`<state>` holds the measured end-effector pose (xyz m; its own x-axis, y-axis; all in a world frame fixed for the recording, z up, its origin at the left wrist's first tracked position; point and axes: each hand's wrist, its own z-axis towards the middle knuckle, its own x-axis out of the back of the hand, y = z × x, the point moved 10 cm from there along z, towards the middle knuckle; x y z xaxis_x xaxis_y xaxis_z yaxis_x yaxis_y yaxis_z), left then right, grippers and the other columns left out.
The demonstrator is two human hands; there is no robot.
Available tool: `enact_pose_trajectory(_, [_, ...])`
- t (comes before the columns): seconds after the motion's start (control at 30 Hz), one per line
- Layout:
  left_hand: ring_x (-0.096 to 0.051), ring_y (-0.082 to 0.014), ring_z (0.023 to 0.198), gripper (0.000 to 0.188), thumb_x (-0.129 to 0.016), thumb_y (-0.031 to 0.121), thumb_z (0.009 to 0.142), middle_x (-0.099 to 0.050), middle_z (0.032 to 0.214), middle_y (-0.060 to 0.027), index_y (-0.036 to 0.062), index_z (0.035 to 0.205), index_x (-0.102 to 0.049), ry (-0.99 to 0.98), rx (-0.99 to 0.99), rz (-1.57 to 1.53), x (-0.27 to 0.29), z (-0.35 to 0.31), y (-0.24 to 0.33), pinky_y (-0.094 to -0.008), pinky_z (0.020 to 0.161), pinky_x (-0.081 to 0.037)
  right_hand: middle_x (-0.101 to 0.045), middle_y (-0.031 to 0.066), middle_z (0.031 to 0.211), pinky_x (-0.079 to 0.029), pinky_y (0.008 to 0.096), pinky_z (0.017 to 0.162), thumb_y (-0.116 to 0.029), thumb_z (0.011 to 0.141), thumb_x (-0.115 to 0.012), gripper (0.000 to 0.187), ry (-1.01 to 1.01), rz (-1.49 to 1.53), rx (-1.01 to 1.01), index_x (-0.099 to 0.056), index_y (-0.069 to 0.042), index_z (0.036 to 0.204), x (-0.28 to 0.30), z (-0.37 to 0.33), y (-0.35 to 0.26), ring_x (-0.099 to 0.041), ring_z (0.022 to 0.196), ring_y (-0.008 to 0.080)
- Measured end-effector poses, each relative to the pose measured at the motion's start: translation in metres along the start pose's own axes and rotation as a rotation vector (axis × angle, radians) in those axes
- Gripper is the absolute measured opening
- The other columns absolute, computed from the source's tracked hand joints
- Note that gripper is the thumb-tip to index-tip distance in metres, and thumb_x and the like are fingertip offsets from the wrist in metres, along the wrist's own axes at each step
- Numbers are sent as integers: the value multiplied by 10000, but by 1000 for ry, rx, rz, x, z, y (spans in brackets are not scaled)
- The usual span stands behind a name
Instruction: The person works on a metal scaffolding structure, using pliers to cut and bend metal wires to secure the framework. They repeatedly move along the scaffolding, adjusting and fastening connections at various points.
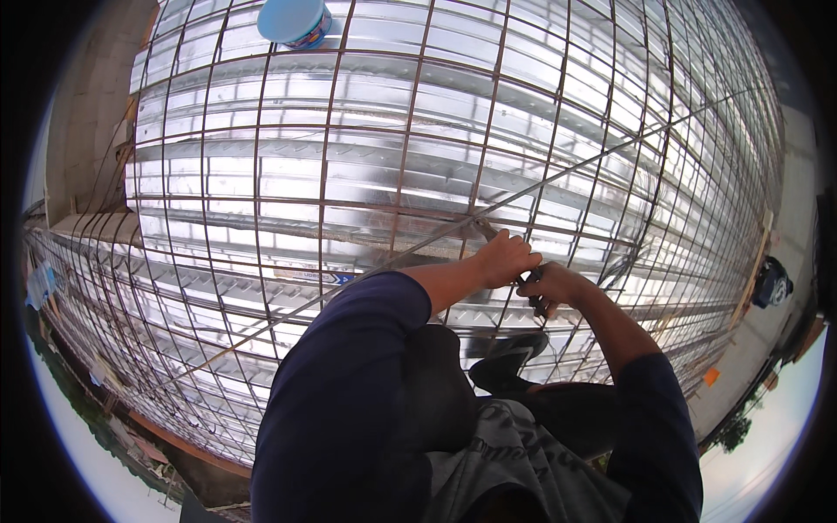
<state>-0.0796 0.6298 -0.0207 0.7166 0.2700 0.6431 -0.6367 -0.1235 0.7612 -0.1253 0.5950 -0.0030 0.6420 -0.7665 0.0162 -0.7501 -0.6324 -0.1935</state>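
Observation:
Both hands meet just above a grid of thin steel reinforcing bars (407,144), over shiny ribbed metal decking (366,179). My left hand (507,260) is closed beside a bar crossing, its fingers wrapped round something I cannot make out. A short dark end (484,230) shows past it, near the crossing. My right hand (556,285), close against the left, is shut on a dark hand tool (542,307) that looks like pliers; the palm hides part of it. A long straight bar (558,174) runs diagonally across the grid past my hands.
A light blue bucket (301,22) stands on the mesh at the far side. My shoe (506,364) rests on the bars close below my hands. A concrete wall (83,113) rises at far left. A dark bundle (772,283) and an orange piece (711,376) lie along the right edge.

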Motion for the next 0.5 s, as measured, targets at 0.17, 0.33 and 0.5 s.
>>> enact_pose_trajectory(0.17, [-630,-335,839,269,-694,150,724,-649,817,-114,91,956,-572,67,257,-248,25,30,-29,-490,727,-461,-570,96,917,-418,475,804,-180,848,-528,258,922,-1120,41,-518,-29,1056,41,-36,-62,-572,877,244])
enact_pose_trajectory(0.33, [-633,-344,841,314,-709,133,702,-656,828,-117,90,984,-579,-41,291,-271,13,41,-36,-460,721,-486,-561,100,913,-403,427,789,-124,858,-486,184,875,-1102,84,-515,-40,1018,55,-23,-50,-553,874,250])
enact_pose_trajectory(0.5, [-630,-354,915,329,-655,69,693,-668,912,-140,86,1013,-580,-172,338,-340,13,42,-42,-460,766,-494,-575,82,852,-429,387,749,-127,863,-485,105,814,-1107,74,-521,-71,944,66,-19,-59,-583,796,231])
